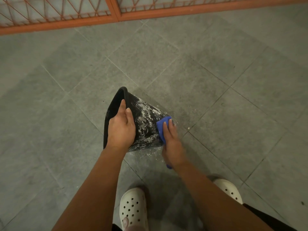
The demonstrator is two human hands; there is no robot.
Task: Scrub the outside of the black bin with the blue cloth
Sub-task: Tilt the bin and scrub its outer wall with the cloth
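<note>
Black round plastic bin is tipped on its side on the grey tiled floor, mouth facing left, base to the right. Outer wall is streaked with white suds; some flecks lie on the tiles just beside the base of the bin.

Our left hand is on the bin's rim, fingers curled over the edge and holding it firmly, thumb on the outside wall.

Our right hand presses the blue cloth against the outer wall near the bin's base. Fingers lie fairly straight over the cloth, so it is a flat press, not a fist; thumb is hidden. One end of the cloth pokes out under the wrist. This hand is slightly blurred.

Below the bin, nearest us, two white perforated clogs stand on the tiles, one under each forearm.

Well beyond the bin, at the far edge of the floor, runs an orange metal grille with diagonal bars and pale panels behind it.
</note>
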